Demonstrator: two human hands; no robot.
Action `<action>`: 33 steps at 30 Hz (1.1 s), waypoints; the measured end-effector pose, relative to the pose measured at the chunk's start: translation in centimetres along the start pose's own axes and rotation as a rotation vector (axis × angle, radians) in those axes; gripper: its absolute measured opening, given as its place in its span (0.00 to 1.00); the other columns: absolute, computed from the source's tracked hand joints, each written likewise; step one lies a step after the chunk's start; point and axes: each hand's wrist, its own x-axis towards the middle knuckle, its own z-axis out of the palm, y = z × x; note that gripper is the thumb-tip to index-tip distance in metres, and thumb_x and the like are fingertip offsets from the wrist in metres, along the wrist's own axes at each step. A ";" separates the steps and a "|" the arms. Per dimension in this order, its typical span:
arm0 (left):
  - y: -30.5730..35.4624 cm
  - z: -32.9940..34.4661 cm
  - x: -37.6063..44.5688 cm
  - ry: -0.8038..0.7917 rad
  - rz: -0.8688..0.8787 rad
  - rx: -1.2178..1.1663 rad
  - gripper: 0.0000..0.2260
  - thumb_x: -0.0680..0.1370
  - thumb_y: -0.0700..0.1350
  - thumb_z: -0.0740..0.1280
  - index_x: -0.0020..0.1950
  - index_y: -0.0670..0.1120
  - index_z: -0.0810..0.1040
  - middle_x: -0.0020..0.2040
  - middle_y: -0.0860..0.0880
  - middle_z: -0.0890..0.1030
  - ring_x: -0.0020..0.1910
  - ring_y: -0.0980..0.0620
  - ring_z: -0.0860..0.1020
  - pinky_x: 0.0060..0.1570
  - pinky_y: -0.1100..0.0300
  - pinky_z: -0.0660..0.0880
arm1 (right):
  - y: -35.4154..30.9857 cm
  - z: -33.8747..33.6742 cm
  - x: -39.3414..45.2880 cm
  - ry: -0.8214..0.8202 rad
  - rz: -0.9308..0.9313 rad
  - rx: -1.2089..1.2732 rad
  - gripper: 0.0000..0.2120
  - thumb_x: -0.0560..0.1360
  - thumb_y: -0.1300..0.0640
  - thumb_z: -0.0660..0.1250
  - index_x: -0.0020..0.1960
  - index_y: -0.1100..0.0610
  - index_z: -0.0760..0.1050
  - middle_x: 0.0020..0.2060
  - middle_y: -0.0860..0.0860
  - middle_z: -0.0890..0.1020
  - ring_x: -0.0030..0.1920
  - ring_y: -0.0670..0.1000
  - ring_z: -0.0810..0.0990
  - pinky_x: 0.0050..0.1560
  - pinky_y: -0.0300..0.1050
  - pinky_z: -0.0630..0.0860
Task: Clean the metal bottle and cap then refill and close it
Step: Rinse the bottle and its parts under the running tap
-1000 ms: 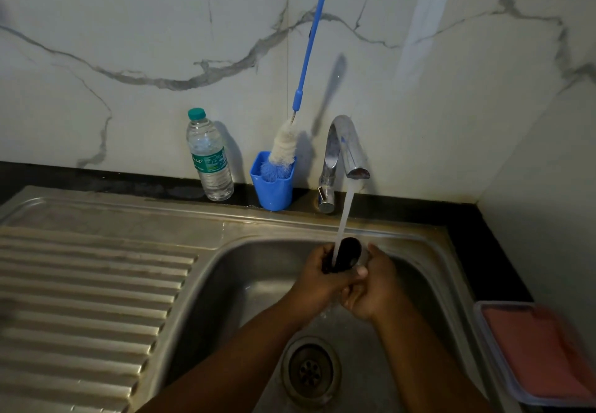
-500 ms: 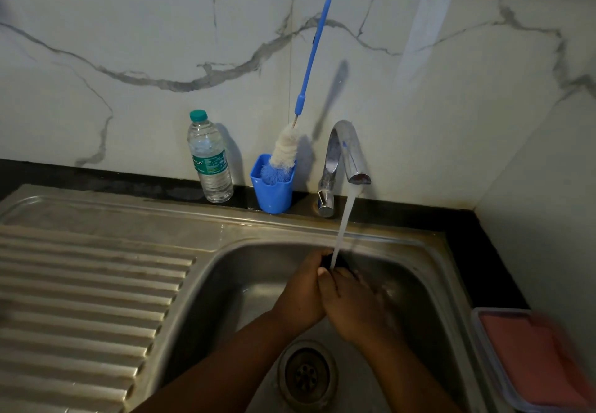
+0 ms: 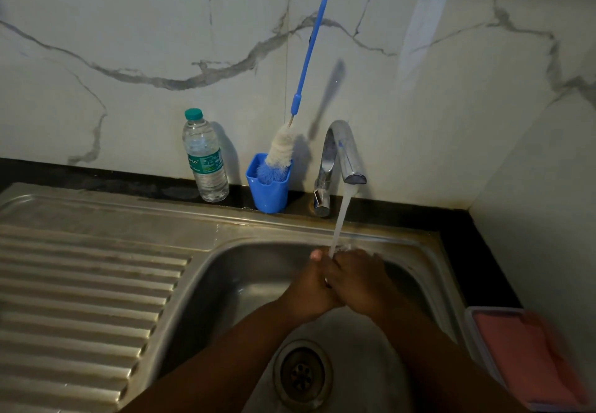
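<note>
I see my hands [image 3: 338,283] pressed together in the sink [image 3: 225,283] under the tap [image 3: 338,151], brush cup [image 3: 269,193] and plastic bottle [image 3: 204,158] behind-left.

Under the running tap [image 3: 342,151], the person's left hand [image 3: 311,287] and right hand [image 3: 358,280] have closed together over the dark cap, visible between the fingers a second ago and now hidden from sight. The right hand has rolled over the top, its back turned up, pressed against the left. The stream of water [image 3: 338,222], which fell onto the cap, now lands where the two hands meet, splashing on the knuckles over the sink [image 3: 232,270]
</note>
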 end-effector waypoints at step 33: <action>0.1 -1.0 1.2 0.076 -0.822 -1.089 0.27 0.73 0.67 0.62 0.40 0.43 0.80 0.32 0.48 0.76 0.24 0.57 0.72 0.23 0.68 0.67 | 0.4 5.2 0.7 -0.006 0.213 1.122 0.11 0.78 0.64 0.61 0.57 0.54 0.75 0.47 0.52 0.80 0.44 0.46 0.80 0.36 0.31 0.76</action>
